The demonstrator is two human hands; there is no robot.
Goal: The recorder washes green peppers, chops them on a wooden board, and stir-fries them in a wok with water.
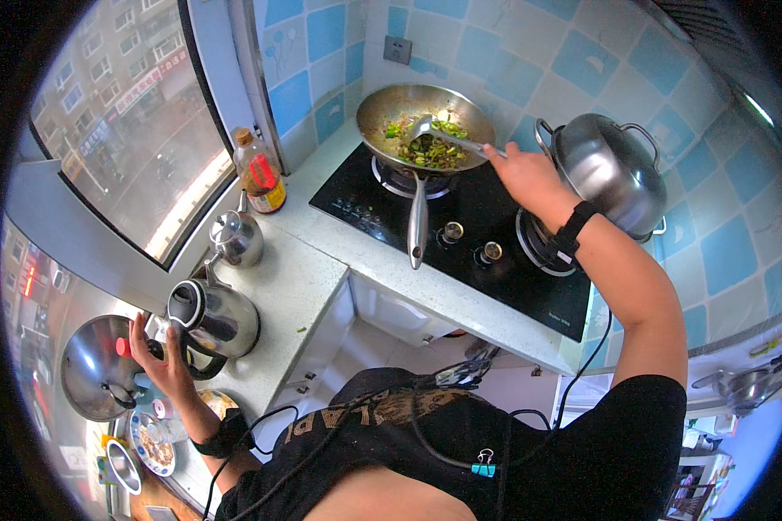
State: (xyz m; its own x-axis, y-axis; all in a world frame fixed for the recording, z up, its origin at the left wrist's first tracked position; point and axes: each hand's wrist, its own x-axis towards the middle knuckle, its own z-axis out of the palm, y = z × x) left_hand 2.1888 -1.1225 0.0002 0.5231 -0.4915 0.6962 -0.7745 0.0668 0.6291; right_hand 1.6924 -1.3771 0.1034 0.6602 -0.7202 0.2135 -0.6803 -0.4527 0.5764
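Observation:
My right hand [528, 176] grips the handle of a metal spatula [453, 139]. Its blade rests among chopped green peppers and dark bits of food [433, 153] in a steel wok [381, 107]. The wok sits on the left burner of a black glass gas hob [378, 225], its handle pointing toward me. Over the counter at left, my left hand [163, 365] has its fingers spread in front of a red-capped bottle [124, 347], partly hidden by the fingers; contact is unclear. An electric kettle [225, 319] stands right beside this hand.
A large lidded steel pot [606, 169] is by the right burner. Along the window stand a sauce bottle [264, 179] and a small steel pot [236, 238]. Further left are a large pan lid [98, 368], a patterned plate with food [153, 449] and a metal bowl [124, 465]. Cables cross my shirt.

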